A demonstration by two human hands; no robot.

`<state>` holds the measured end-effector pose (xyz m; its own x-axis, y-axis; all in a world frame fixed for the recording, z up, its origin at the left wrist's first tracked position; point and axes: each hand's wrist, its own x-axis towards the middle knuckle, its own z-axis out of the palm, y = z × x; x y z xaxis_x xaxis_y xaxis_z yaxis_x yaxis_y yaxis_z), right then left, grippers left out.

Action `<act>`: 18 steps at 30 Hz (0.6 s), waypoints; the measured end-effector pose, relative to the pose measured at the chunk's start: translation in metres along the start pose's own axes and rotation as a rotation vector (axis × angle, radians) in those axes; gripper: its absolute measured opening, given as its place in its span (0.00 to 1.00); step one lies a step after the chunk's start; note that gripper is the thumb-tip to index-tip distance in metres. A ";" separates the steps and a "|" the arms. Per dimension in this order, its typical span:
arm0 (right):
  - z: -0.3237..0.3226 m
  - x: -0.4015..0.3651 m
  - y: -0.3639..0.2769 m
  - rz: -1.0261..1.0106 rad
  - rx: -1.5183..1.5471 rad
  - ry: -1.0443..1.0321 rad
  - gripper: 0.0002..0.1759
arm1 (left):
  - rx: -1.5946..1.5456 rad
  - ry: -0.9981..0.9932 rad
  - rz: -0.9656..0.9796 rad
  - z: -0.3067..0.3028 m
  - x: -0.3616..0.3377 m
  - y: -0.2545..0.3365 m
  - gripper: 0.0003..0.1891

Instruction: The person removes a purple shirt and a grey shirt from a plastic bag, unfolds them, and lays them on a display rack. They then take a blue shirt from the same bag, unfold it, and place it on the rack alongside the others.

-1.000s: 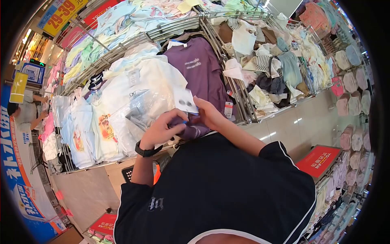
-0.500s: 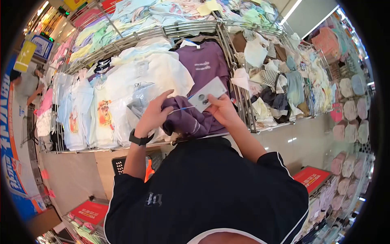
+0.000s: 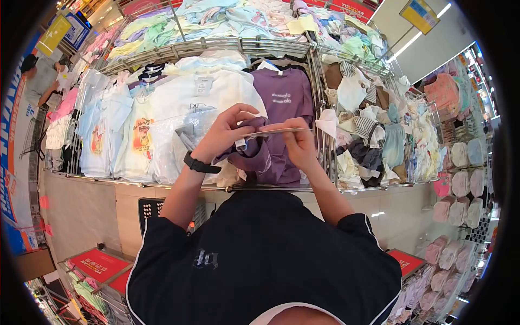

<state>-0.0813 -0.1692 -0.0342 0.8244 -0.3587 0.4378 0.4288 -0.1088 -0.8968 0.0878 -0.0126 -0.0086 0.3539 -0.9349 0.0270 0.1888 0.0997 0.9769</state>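
The thin card (image 3: 279,130) is nearly edge-on to me, held level just above a bunched purple garment (image 3: 252,158). The fingers of my right hand (image 3: 298,142) are clamped on the card toward its right end. My left hand (image 3: 225,134) is at its left end, against the bunched garment; its fingers bend close to both, but I cannot tell whether they are closed on either. A small white-and-blue piece (image 3: 241,144) shows just below them. A black watch (image 3: 201,164) circles my left wrist. Beyond the card, a purple T-shirt (image 3: 282,96) with white lettering lies flat in the metal rack (image 3: 246,46). Left of it lie a white T-shirt (image 3: 179,100) with a glasses print, partly under clear plastic, then a cream shirt (image 3: 142,127) and a light blue shirt (image 3: 100,129). Right of the divider bars (image 3: 318,81), mixed clothes (image 3: 368,127) are heaped loosely. Pastel clothes (image 3: 216,21) fill the rack's far section. Well apart at far left, another person (image 3: 43,78) stands with a pale item in hand.
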 end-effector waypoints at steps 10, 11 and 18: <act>0.004 0.006 -0.007 0.078 -0.366 -0.369 0.07 | 0.000 -0.101 -0.118 -0.006 -0.006 0.034 0.29; 0.005 0.006 -0.008 0.019 -0.402 -0.356 0.07 | 0.010 -0.128 -0.118 -0.006 -0.007 0.032 0.29; 0.013 0.018 -0.030 -0.136 -0.818 -0.482 0.07 | 0.206 -0.256 -0.072 0.002 -0.005 0.042 0.31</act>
<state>-0.0745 -0.1608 0.0010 0.9283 0.1051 0.3567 0.2919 -0.8002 -0.5239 0.0920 -0.0040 0.0331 0.0997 -0.9949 -0.0173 0.0069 -0.0167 0.9998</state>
